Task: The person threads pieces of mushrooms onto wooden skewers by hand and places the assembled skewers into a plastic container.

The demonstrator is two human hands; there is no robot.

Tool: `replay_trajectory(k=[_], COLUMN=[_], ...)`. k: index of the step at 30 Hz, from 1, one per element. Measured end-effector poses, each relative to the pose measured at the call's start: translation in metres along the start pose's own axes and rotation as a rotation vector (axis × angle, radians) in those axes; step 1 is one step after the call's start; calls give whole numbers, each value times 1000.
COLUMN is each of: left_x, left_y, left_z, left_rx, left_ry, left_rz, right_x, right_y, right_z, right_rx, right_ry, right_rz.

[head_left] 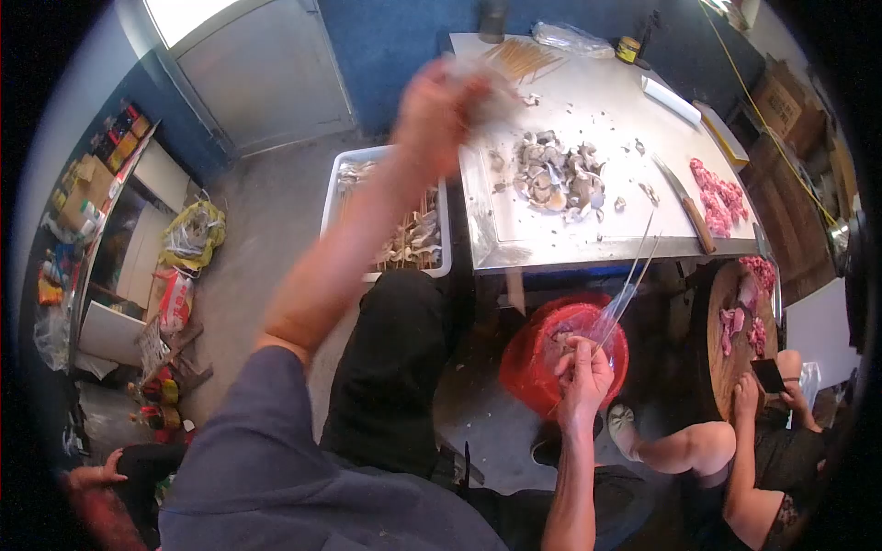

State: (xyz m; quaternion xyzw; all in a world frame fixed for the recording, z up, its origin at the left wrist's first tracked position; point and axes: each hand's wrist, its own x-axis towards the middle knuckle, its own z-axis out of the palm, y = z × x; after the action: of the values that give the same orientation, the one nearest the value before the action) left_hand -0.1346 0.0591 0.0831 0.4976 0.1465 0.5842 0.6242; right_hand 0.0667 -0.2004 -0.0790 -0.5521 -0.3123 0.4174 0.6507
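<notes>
Raised over the left edge of the steel-edged table (514, 250), my left hand (436, 110) is smeared by motion; a blurred greyish thing is at its fingers, too unclear to name. My right hand (586, 372) is closed on thin wooden skewers (645, 266) above a red bucket (524, 367), with clear plastic beside the skewers. A pile of grey mushroom pieces (560, 174) lies on the table. Loose skewers (522, 60) lie at its back left. A white tray (326, 216) below my left forearm holds skewered mushroom pieces (418, 234).
A knife (687, 204) and red meat (718, 197) lie on the table's right side. More meat is on a round wooden block (726, 367). At right, a seated person (758, 468) holds a dark phone. Shelves (129, 230) and bags (193, 234) stand at left.
</notes>
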Motion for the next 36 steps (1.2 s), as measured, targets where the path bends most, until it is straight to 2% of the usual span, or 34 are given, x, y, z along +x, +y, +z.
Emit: replay_trajectory(k=[1,3,4,6,8,10,12,13,15,16,18,19,21,22,23,25,26,27,29,30,33,36], left_x=[15,25,27,25,13,-22,-45,-58,-72,-78,-84,-83,-78,-76,-74,-73,-77,-81,-88,-94,-103,-101], left_y=[26,58,64,59,30,-4,-46,-57,-79,-86,-91,-89,-83,-79,-74,-64,-65,-72,-85,-88,-105,-121], left_z=[-19,-48,-67,-112,-160,-178,-195,-182,-182,-186,-186,-181,-172,-176,-176,-178,-182,-193,-213,-210,-206,-209], left_rx=[18,199,199,804,1095,1687,1783,1860,1904,1897,1920,1914,1711,1658,1659,1676,1584,1580,1431,1396,1422,1512], left_ry=[12,176,177,47,-340,-707,-1045,-1086,-1351,-1357,-1525,-1531,-1394,-1254,-1256,-736,-579,-574,-685,-683,-594,-550], left_rz=[15,-10,-13,-176,-304,-270,-495,-623,-504,-510,96,95,-97,99,97,34,-50,-47,-294,-340,-229,-205], right_x=[0,-1,-1,0,0,3,3,4,6,6,7,8,9,9,8,9,8,8,7,6,5,5], right_y=[1,2,1,-1,-1,0,3,5,10,11,12,13,16,17,18,19,19,19,15,15,18,17], right_z=[-1,-2,-2,-1,0,2,4,3,1,1,2,2,3,3,4,6,6,5,4,4,3,5], right_rx=[3,-3,-4,-11,-15,-20,10,7,7,5,5,5,-9,-6,-9,-15,-18,-23,-34,-38,-41,-86], right_ry=[4,5,7,11,15,14,49,50,38,42,-4,2,-20,-17,-12,-16,-10,-2,-14,-27,-22,-6], right_rz=[0,18,21,33,37,40,56,62,63,71,98,102,98,100,95,87,98,107,98,92,57,47])
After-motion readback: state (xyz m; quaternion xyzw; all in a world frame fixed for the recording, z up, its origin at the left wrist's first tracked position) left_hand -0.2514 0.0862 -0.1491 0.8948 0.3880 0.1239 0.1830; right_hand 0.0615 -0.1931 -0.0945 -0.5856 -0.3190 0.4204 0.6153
